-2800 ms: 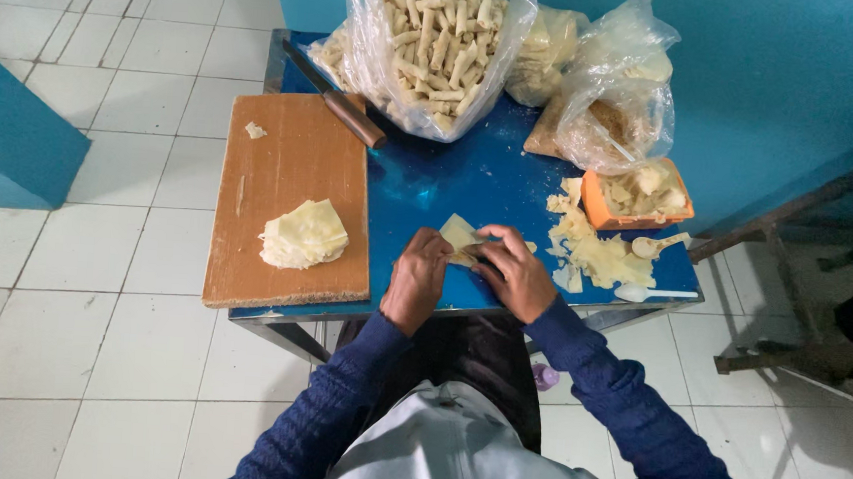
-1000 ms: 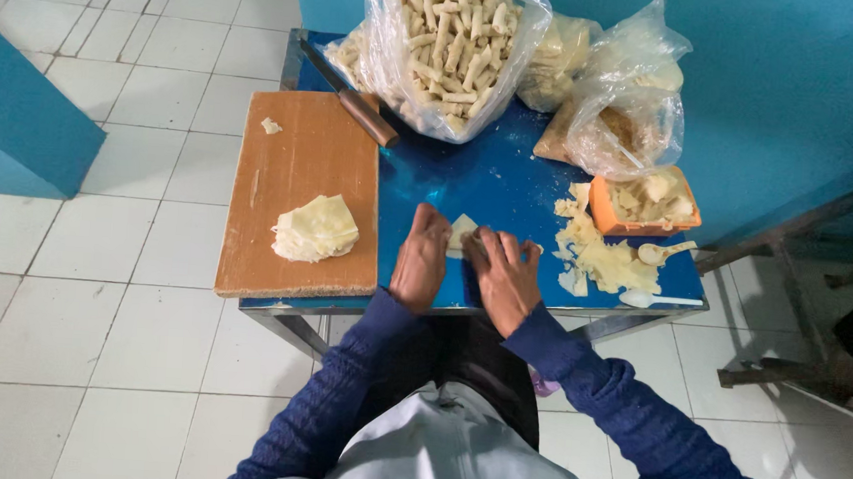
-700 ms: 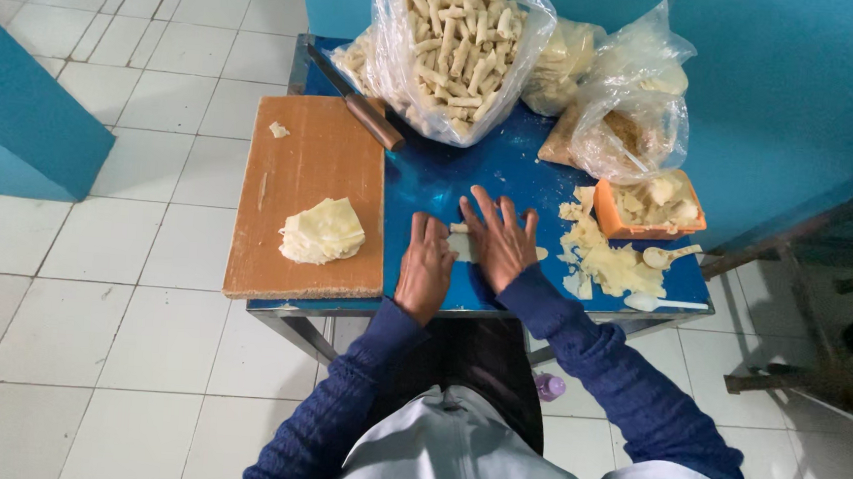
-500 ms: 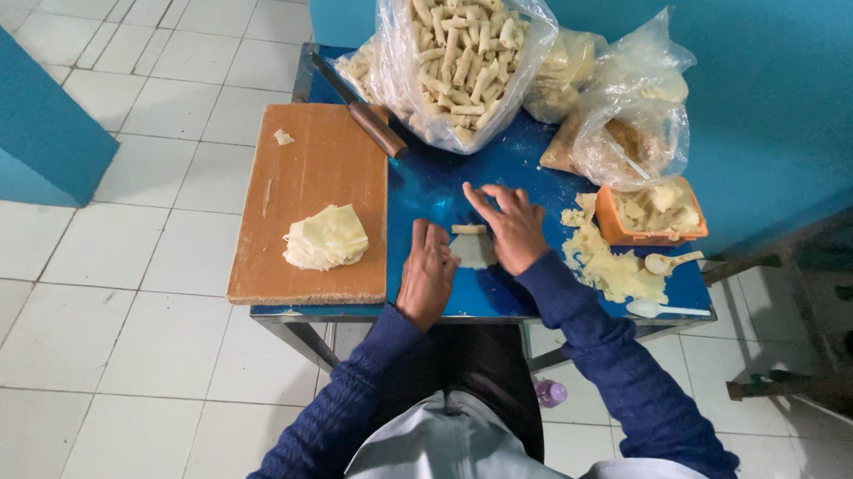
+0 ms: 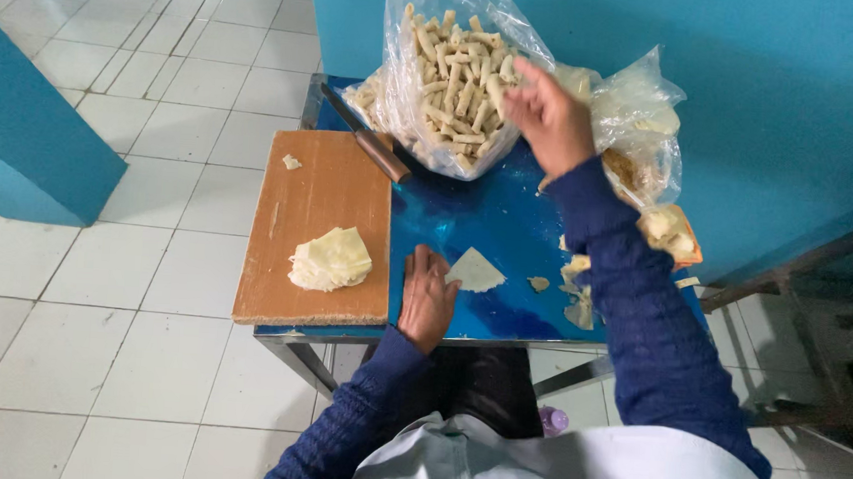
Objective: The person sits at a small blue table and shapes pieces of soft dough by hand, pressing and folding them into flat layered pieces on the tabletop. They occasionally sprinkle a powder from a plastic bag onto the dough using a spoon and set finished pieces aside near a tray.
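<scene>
Head view — left hand beside thin triangular dough sheet.

My blue table stands on white floor tiles. On its left part lies a wooden board, carrying a stack of pale wrappers, with a knife across its far corner. One flat wrapper lies on the bare blue near the front edge, scraps just right of it. Clear bags of rolls sit at the back.

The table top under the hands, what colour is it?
The table top is glossy bright blue, seen best in the head view.
</scene>
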Demonstrator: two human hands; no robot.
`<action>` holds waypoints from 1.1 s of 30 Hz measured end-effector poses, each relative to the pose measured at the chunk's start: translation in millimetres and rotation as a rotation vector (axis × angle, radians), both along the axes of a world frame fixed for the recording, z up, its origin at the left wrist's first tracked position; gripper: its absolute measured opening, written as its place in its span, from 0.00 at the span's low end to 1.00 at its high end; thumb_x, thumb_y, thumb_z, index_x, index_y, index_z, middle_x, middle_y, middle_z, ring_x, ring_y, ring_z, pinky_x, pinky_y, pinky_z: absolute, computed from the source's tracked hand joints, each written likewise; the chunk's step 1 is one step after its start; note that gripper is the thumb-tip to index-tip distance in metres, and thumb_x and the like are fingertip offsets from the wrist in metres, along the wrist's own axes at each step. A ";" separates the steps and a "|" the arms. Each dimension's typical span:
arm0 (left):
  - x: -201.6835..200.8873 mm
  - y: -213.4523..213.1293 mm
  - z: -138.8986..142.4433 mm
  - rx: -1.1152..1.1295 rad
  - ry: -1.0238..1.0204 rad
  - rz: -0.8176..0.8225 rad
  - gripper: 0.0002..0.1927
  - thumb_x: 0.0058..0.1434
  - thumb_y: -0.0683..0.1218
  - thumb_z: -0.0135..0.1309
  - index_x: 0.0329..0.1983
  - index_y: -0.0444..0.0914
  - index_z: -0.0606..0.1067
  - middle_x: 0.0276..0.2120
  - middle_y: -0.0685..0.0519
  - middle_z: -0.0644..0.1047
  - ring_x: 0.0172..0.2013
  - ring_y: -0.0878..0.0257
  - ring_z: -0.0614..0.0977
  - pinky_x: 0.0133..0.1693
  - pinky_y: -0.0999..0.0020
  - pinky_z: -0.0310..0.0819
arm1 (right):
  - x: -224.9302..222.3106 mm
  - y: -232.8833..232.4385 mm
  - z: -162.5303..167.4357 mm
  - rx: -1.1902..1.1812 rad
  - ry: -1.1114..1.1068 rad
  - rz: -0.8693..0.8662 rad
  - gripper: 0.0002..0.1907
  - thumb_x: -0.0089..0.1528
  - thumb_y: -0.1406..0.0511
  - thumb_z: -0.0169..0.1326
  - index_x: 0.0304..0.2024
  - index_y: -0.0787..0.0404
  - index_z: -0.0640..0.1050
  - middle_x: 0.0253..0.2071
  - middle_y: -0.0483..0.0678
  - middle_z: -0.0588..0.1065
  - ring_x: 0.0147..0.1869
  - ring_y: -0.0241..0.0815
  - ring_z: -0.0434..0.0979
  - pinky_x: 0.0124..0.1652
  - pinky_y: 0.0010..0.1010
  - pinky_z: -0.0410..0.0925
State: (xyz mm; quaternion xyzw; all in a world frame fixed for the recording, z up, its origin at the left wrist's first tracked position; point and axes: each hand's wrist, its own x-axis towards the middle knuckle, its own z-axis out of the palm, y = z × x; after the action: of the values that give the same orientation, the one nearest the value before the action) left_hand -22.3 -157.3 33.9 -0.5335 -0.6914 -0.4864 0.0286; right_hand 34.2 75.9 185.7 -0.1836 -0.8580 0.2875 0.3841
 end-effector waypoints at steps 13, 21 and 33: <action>-2.9 7.6 -10.0 0.000 -0.012 -0.111 0.07 0.60 0.35 0.53 0.40 0.35 0.68 0.36 0.42 0.73 0.40 0.41 0.74 0.41 0.48 0.69 | 157.8 76.3 -37.3 0.261 -0.615 -0.545 0.08 0.67 0.60 0.56 0.41 0.50 0.87 0.39 0.51 0.82 0.41 0.55 0.82 0.43 0.44 0.73; 9.0 28.6 4.5 -0.019 -0.502 -0.251 0.16 0.58 0.32 0.54 0.49 0.33 0.69 0.39 0.48 0.78 0.31 0.63 0.78 0.34 0.69 0.75 | 145.9 64.2 -52.7 0.302 -0.748 -0.745 0.06 0.58 0.57 0.63 0.34 0.49 0.86 0.37 0.54 0.81 0.41 0.58 0.82 0.42 0.47 0.74; 11.2 24.2 -11.0 0.084 -0.367 -0.160 0.20 0.56 0.32 0.55 0.52 0.32 0.68 0.43 0.42 0.79 0.35 0.57 0.80 0.36 0.64 0.75 | 158.2 68.4 -50.6 0.385 -0.656 -0.767 0.02 0.62 0.61 0.60 0.35 0.46 0.84 0.32 0.50 0.81 0.37 0.56 0.81 0.38 0.48 0.71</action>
State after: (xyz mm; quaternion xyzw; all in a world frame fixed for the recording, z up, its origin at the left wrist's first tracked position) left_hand -11.1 -133.1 22.9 -0.4874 -0.6195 -0.6045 -0.1147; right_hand 192.4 144.3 135.0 -0.4903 -0.8414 -0.1082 0.2000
